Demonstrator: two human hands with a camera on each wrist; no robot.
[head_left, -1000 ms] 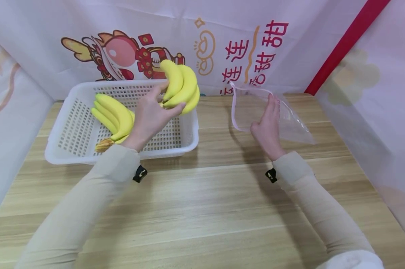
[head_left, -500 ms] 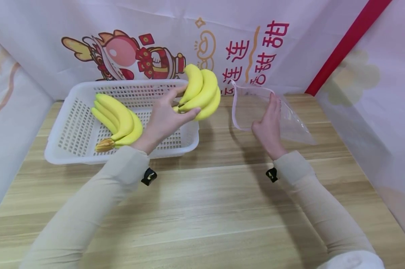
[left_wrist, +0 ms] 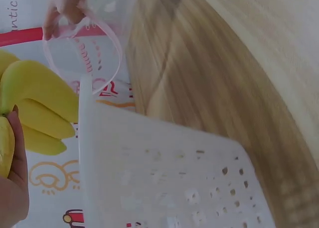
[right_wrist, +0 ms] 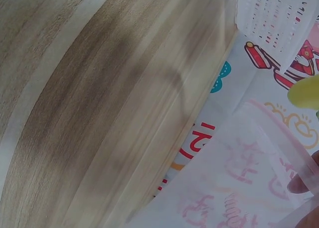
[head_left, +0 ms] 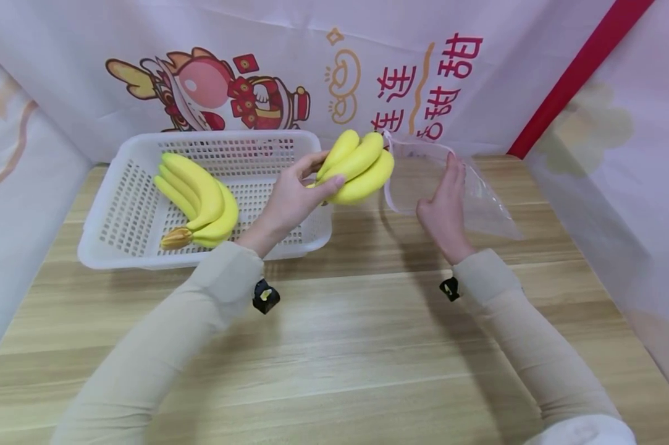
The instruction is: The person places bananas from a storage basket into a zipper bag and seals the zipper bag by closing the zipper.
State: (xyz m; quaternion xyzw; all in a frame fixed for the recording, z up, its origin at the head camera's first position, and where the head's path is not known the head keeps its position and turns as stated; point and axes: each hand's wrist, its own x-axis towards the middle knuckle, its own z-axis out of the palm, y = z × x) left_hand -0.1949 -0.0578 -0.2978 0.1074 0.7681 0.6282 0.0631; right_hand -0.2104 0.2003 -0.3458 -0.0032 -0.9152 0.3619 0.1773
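Observation:
My left hand (head_left: 291, 196) grips a bunch of yellow bananas (head_left: 362, 170) by its stem end, above the right rim of the white basket. The bananas' tips point right and overlap the mouth of a clear zip bag (head_left: 414, 176) in the head view. My right hand (head_left: 445, 213) pinches the bag's upper edge, and the bag's rim stands spread into a loop (left_wrist: 117, 54) in the left wrist view. Another bunch of bananas (head_left: 203, 198) lies in the perforated white basket (head_left: 97, 241), its brown stem end toward the front.
The wood-grain table (head_left: 340, 346) extends in front of both arms. Behind it hangs a white printed cloth (head_left: 290, 55) with a red cartoon figure and red characters. A red stripe (head_left: 579, 80) runs down the corner at the right.
My left hand has carried the banana bunch rightward from over the basket to the bag's mouth, and the bunch has tipped so its tips point right. My right hand and the bag stay nearly still.

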